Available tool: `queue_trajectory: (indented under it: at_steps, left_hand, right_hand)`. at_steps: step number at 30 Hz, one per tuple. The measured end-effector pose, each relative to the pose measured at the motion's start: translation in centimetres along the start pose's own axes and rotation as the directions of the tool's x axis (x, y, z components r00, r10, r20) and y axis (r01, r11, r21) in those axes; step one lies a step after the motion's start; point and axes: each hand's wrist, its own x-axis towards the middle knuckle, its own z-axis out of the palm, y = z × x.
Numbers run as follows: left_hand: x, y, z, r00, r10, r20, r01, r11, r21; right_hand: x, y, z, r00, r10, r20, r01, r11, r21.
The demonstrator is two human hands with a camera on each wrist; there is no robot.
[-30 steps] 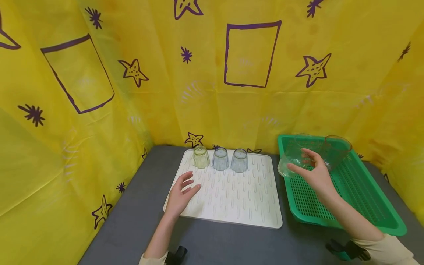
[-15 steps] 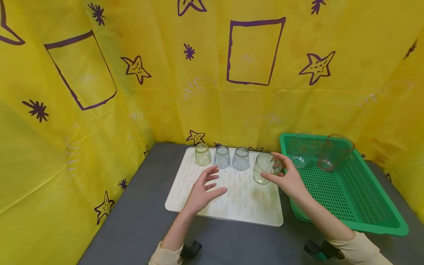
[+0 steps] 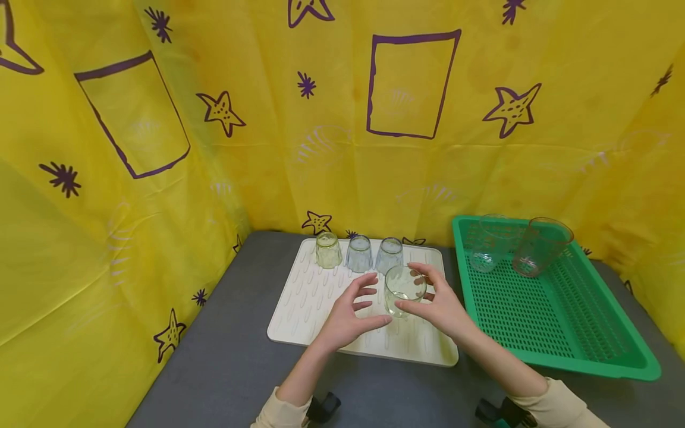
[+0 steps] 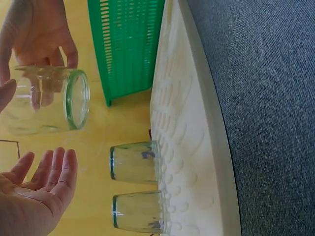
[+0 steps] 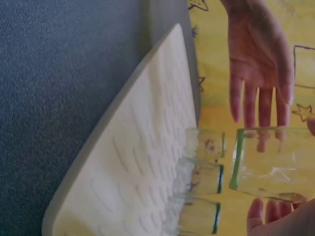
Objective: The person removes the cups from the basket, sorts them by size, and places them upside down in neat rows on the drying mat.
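My right hand (image 3: pixel 443 308) grips a clear, green-tinted drinking glass (image 3: pixel 400 290) between thumb and fingers, above the white ribbed drying mat (image 3: pixel 332 324). The thick green end of that glass (image 4: pixel 78 100) faces down toward the mat. To its left, my left hand (image 3: pixel 349 318) hovers with spread fingers, apart from the glass. Three small glasses stand bottom-up in a row along the mat's back edge: a yellowish glass (image 3: pixel 328 251), a bluish glass (image 3: pixel 359 254) and another bluish glass (image 3: pixel 389 254), the last partly near my fingers.
Right of the mat stands a green plastic basket (image 3: pixel 605 365). A clear glass (image 3: pixel 484 252) and a pinkish glass (image 3: pixel 537 249) are in its back part. A yellow patterned cloth (image 3: pixel 267 172) hangs behind and left of the grey table (image 3: pixel 214 356).
My right hand has carried the glass left from the basket to above the mat, turning it more upright. My left hand has moved right, toward the glass.
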Motion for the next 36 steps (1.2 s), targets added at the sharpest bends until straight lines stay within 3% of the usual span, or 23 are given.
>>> queue_trajectory:
  at_steps: [9,22,28,32,36]
  left_hand:
    - [0.1,-0.1,1.1,1.0,-0.019,0.013,0.019,1.0,0.005]
    - [0.0,0.0,1.3,1.0,-0.019,-0.02,0.019,1.0,-0.01]
    - [-0.2,-0.3,1.1,0.999,-0.027,-0.047,0.019,0.985,-0.174]
    - [-0.3,-0.2,1.2,0.998,-0.043,-0.052,0.023,0.944,-0.329]
    - [-0.5,0.0,1.4,0.998,-0.06,-0.03,0.041,0.904,-0.425]
  right_hand:
    - [-0.6,0.3,1.1,0.999,0.003,0.05,-0.005,0.999,0.042]
    - [-1.1,0.5,1.2,0.997,-0.02,0.079,0.012,0.995,0.103]
    - [-1.5,1.3,0.6,0.987,-0.127,0.097,0.113,0.985,0.133]
    - [-1.6,1.9,0.7,0.98,-0.161,0.119,0.147,0.983,0.114]
    - [-1.6,2.2,1.2,0.982,-0.145,0.122,0.133,0.986,0.097]
